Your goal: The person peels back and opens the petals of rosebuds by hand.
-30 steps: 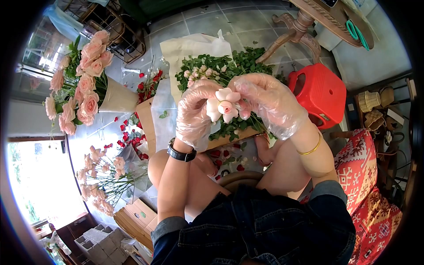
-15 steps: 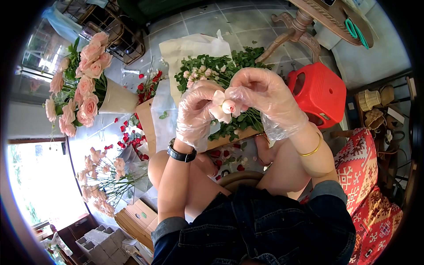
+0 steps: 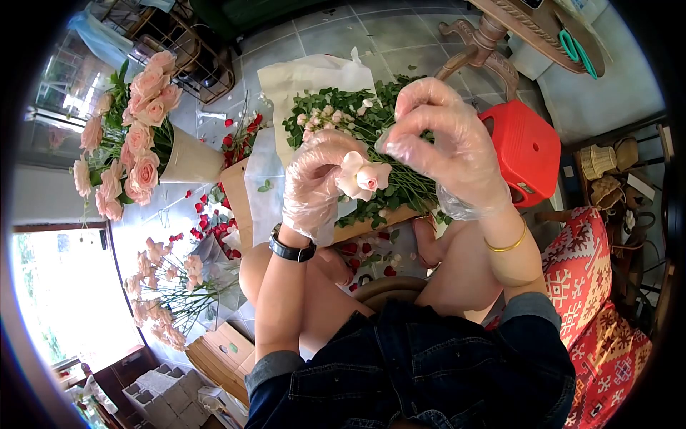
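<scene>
The left hand, in a clear plastic glove, grips a pale pink rose close behind its bloom, so that the flower sits just right of the curled fingers and faces the viewer. The right hand, gloved alike, is apart from the bloom, up and to its right, with thumb and fingers bent toward one another; a pale scrap shows at their tips, perhaps a petal or only glove film, so I cannot tell whether they pinch anything. Beyond the left grip lie small pale rosebuds and leafy greenery on spread paper, while green stems run beneath the gap between the hands. Well left of the left grip, large pink roses stand in a tilted-looking pale bucket; nearer, on that same side, scattered red petals dot the floor. A black watch circles the wrist below the left grip, and a gold bangle the right forearm. Just right of the right hand is a red stool.
</scene>
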{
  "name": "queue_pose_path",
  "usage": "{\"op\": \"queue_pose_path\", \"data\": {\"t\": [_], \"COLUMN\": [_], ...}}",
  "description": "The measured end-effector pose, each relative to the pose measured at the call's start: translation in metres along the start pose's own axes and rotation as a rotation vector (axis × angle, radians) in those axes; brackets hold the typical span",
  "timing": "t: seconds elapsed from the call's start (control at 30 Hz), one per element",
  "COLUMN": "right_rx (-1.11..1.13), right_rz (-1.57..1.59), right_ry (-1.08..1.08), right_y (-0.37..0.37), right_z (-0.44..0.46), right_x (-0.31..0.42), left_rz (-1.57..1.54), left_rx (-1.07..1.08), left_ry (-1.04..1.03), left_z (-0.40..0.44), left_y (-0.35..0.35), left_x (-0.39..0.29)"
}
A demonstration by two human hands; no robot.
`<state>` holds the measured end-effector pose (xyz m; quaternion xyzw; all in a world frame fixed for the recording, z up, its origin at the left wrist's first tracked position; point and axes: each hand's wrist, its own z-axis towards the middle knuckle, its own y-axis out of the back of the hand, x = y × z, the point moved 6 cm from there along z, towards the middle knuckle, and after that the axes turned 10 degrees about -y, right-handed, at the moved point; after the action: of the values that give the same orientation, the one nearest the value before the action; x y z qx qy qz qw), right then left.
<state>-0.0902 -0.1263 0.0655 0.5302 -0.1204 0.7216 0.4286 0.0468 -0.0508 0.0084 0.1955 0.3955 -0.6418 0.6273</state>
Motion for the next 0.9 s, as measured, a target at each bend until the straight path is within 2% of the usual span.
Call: {"op": "queue_pose_path", "data": {"t": [0.27, 0.37, 0.43, 0.57, 0.77, 0.83, 0.9], "right_rx": [0.16, 0.147, 0.137, 0.158, 0.227, 0.258, 0.259], "right_rz": [0.016, 0.004, -0.068, -0.081, 0.025, 0.199, 0.207], "right_ry": [-0.098, -0.073, 0.04, 0.031, -0.122, -0.288, -0.275], "right_y": [-0.012, -0.014, -0.013, -0.012, -0.021, -0.023, -0.024], "right_z": [0.001, 0.0, 0.001, 0.001, -0.003, -0.005, -0.006], "right_x": [-0.002, -0.002, 0.003, 0.007, -0.002, -0.011, -0.015], "left_rz": [0.021, -0.009, -0.003, -0.03, -0.065, -0.086, -0.043], "left_rx": [0.083, 0.087, 0.081, 0.083, 0.074, 0.049, 0.033], "left_ry": [-0.039, -0.014, 0.003, 0.087, 0.105, 0.097, 0.07], "left_z": [0.0, -0.001, -0.001, -0.003, -0.008, -0.008, -0.006], "left_y": [-0.001, -0.001, 0.0, 0.0, -0.001, -0.002, -0.002], "left_x": [0.001, 0.002, 0.002, 0.007, 0.01, 0.01, 0.008]}}
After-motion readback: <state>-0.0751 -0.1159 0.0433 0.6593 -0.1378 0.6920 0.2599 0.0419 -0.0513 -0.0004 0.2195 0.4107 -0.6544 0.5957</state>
